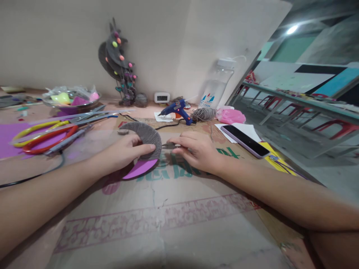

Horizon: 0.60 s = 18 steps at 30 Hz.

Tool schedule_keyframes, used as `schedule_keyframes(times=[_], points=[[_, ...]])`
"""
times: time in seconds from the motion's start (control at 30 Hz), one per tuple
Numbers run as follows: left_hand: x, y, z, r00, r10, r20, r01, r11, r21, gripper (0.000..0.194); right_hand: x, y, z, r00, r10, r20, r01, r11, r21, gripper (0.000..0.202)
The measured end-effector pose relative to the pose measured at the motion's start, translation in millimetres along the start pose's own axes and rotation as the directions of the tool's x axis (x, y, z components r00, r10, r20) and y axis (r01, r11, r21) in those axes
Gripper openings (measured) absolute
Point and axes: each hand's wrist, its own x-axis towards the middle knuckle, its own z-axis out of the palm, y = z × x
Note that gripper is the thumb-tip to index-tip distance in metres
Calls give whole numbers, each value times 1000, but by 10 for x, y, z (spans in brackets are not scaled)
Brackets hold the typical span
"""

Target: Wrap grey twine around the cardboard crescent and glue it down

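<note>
My left hand (130, 149) grips a crescent (144, 136) by its inner side, thumb on its face. Grey yarn winds round most of the crescent, and a bare purple tip (141, 168) shows at the lower end. Just right of the crescent, the fingers of my right hand (196, 149) pinch a small dark grey piece (169, 145), pointed towards the crescent's outer edge; its kind is unclear. A small grey lump (122, 131) is by the crescent's upper tip.
Printed cardboard (168, 231) covers the tabletop. Behind are a blue glue gun (175, 108), grey yarn (204, 114), a bottle (214, 87), a timer (162, 98) and a decorated crescent hanging (116, 56). Scissors (50, 139) and a bowl (71, 102) are left; a phone (245, 141) lies right.
</note>
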Motion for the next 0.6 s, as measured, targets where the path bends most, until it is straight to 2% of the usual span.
schedule_keyframes(times=[0.33,0.6], points=[[-1,-24,23,993,-91,-71,93,995,34,31,13,-14,-6,999,-22,25,23,998,-56,32],[2,-64,28,991,-121,-63,124,991,52,36,18,-8,-6,999,-9,33,11,998,-58,31]])
